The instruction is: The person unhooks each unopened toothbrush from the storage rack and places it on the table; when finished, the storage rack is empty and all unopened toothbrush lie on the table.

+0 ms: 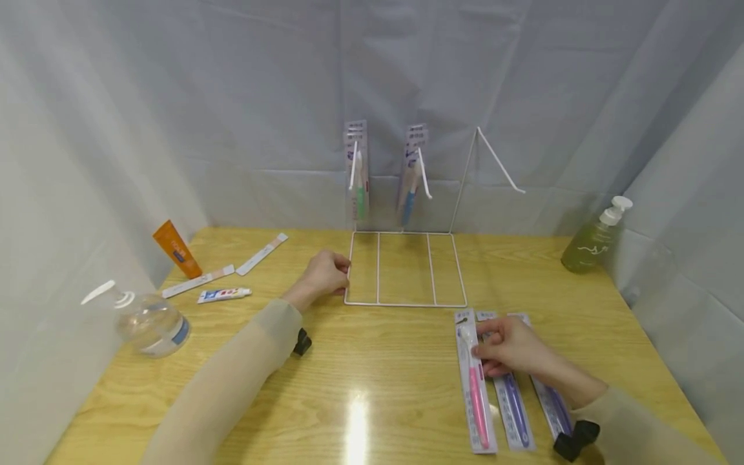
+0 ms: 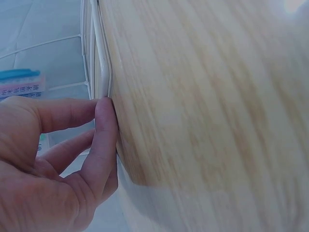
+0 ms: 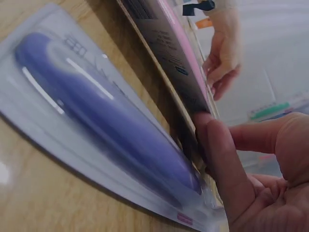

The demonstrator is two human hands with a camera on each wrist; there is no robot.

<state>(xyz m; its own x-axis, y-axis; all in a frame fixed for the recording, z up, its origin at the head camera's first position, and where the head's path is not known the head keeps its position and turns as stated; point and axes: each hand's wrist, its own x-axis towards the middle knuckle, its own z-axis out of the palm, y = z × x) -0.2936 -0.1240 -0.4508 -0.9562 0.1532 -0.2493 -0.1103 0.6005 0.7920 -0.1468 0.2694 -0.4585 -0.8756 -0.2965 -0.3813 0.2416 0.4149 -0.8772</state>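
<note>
On the wooden table stands a white wire rack with upright hooks at the back. My left hand pinches the left rail of its base between thumb and fingers; the left wrist view shows this grip close up. Near the table's front right, my right hand pinches the edge of a packaged pink toothbrush, its pack tilted up in the right wrist view. Beside it lie two packaged purple toothbrushes, the farther one partly hidden by my wrist. Packs with green toothbrushes and blue toothbrushes hang from two hooks.
The rack's right hook holds no pack. At left are a clear pump bottle, an orange tube, a small toothpaste tube and two slim paper sachets. A green pump bottle stands at back right.
</note>
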